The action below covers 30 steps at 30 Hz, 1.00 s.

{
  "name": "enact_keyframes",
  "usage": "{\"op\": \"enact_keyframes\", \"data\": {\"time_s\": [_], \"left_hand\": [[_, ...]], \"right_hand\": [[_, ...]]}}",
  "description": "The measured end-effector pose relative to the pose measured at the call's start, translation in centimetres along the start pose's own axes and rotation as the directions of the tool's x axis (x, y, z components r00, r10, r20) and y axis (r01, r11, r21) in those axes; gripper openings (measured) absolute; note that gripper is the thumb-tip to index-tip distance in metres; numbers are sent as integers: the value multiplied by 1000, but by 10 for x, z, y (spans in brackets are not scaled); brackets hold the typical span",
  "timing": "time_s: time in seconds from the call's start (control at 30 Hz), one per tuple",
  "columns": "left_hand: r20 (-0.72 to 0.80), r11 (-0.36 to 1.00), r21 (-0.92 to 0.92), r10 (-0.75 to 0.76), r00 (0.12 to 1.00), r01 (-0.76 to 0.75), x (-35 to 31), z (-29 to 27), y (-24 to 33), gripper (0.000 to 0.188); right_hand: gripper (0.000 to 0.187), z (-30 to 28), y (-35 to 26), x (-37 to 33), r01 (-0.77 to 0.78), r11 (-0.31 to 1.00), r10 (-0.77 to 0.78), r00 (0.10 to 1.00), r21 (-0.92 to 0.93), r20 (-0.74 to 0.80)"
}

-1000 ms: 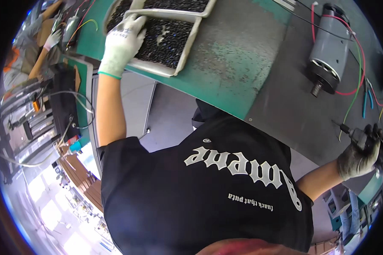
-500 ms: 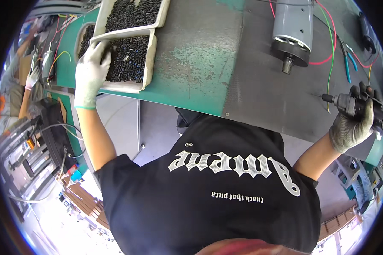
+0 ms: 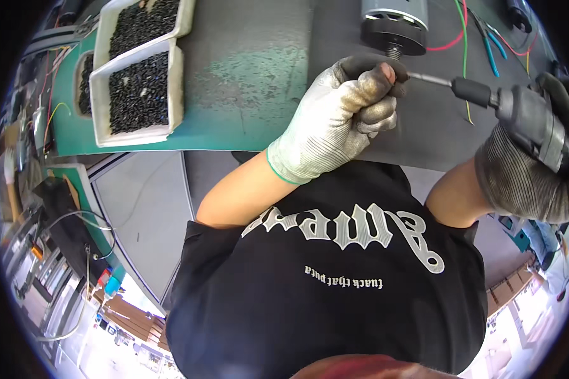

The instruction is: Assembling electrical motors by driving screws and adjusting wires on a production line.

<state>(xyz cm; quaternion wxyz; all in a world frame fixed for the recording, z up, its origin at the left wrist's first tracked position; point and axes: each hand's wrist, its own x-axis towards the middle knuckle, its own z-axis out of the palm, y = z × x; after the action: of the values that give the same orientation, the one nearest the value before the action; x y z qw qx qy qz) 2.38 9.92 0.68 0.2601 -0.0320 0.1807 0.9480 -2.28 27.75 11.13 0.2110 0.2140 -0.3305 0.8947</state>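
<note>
My right hand (image 3: 525,167), in a grey-palmed glove, is wrapped round a dark power screwdriver (image 3: 534,123) at the right. Its thin bit points left across the bench. My left hand (image 3: 344,114), in a white glove with dark-stained fingertips, is closed in a pinch at the tip of the bit. Whatever sits between those fingers is hidden. Just beyond them lies a grey cylindrical motor (image 3: 395,28), its black end and threaded shaft facing me. On the left, two white trays (image 3: 177,95) hold many small black screw-like pieces (image 3: 138,95).
Blue-handled pliers (image 3: 490,50) lie at the far right, near a green wire (image 3: 466,69) and a red wire (image 3: 450,44). Another tray (image 3: 84,95) of black pieces stands partly hidden at the left. The bench's near edge (image 3: 221,148) runs in front of my body.
My left hand has left the tray of black pieces and moved right to the bit's tip, fingers pinched. My right hand has brought the screwdriver left and nearer. The view has shifted.
</note>
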Motion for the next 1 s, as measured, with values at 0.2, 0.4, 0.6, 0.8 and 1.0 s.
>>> {"op": "enact_keyframes", "data": {"time_s": [0.2, 0.4, 0.6, 0.8, 1.0], "left_hand": [[11, 985, -154, -78, 997, 78, 10, 8, -17, 25], [-18, 997, -78, -27, 999, 26, 10, 9, -19, 24], [-91, 1000, -28, -2, 996, -1, 8, 7, -20, 20], [-118, 992, 75, -90, 989, 99, 3, 6, -10, 18], [-212, 951, 152, -236, 948, 271, 5, 9, -7, 30]], "right_hand": [[29, -13, -4, -3, 101, 986, -91, 993, -135, 78], [26, -10, -6, -9, 168, 909, -181, 984, -382, 3], [29, -34, -16, -14, 265, 805, -243, 963, -531, 113], [33, -21, -28, -16, -333, 938, 325, 941, -94, -92], [33, -22, -25, -8, -343, 936, 336, 937, -74, -101]]}}
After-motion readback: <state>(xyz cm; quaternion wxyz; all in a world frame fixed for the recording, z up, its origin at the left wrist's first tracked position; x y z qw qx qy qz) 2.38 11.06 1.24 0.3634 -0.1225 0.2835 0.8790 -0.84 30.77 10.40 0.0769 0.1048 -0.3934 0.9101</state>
